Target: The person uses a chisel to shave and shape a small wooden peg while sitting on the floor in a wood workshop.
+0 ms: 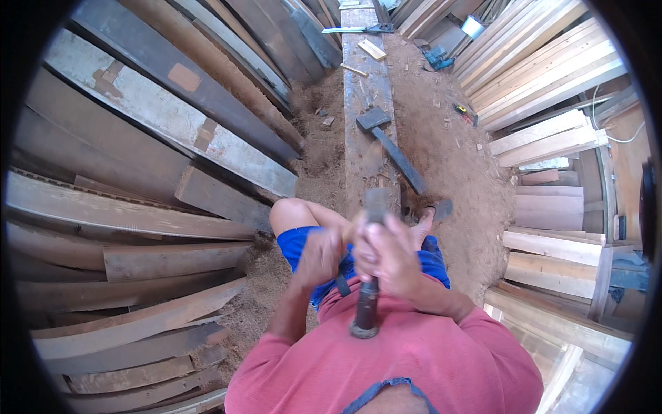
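Note:
My right hand [389,255] is closed around a thick chisel-like tool. Its dark round handle [367,303] points back at my red shirt and ends in a metal ring, while its broad flat end [376,199] points away over the plank. Close on its left is my left hand [323,255], curled into a blurred fist. A pale tan bit shows between the two hands, but I cannot make out what the left fingers hold. Ahead, a dark mallet [374,119] lies on the long worn plank [355,152], its handle slanting off the right edge.
Farther up the plank are a small wood block [372,50], a thin stick [354,70] and a handsaw [358,30]. Boards [131,207] lean on the left; pale timber [552,62] is stacked right. A blue power tool [438,58] and a yellow-black hand tool [460,109] lie on the sawdust-covered floor.

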`<action>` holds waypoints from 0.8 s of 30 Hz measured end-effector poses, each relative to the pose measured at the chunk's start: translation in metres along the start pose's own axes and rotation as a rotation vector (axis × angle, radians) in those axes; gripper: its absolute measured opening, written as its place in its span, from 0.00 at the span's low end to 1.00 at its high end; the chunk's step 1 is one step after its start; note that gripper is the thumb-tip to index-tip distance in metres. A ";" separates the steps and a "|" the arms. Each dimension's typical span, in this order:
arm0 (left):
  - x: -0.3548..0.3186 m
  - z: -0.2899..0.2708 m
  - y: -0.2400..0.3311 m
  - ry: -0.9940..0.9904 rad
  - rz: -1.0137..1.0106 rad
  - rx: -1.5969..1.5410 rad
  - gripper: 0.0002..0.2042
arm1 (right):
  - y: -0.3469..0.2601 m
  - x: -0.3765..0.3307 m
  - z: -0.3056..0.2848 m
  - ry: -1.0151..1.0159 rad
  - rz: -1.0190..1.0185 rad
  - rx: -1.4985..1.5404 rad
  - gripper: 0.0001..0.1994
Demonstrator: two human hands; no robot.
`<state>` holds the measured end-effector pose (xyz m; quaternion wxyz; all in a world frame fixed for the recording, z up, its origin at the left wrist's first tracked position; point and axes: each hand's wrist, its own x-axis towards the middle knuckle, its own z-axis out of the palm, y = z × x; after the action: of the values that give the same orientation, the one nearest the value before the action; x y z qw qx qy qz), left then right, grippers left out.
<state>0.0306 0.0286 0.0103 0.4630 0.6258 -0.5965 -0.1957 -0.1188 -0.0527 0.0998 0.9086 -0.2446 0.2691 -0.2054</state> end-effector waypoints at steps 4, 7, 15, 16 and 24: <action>-0.050 0.018 -0.024 0.112 -0.664 -0.649 0.23 | -0.018 -0.010 -0.012 -0.068 -0.183 -0.056 0.09; -0.011 0.024 -0.009 0.300 -0.729 -1.046 0.22 | -0.004 0.024 -0.027 0.068 -0.088 -0.024 0.09; 0.056 -0.009 -0.007 0.109 -0.630 -0.863 0.24 | 0.019 0.036 0.006 -0.115 0.143 -0.039 0.08; 0.054 -0.008 0.004 0.103 -0.636 -0.863 0.24 | 0.020 0.031 0.005 -0.121 0.110 -0.080 0.08; -0.050 0.011 -0.019 -0.039 -0.511 -1.003 0.24 | -0.028 -0.012 -0.007 -0.019 -0.277 -0.218 0.10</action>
<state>0.0220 0.0684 -0.0265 0.6307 0.4498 -0.2682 -0.5727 -0.1392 -0.0710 0.1148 0.8423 -0.3785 0.2448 -0.2956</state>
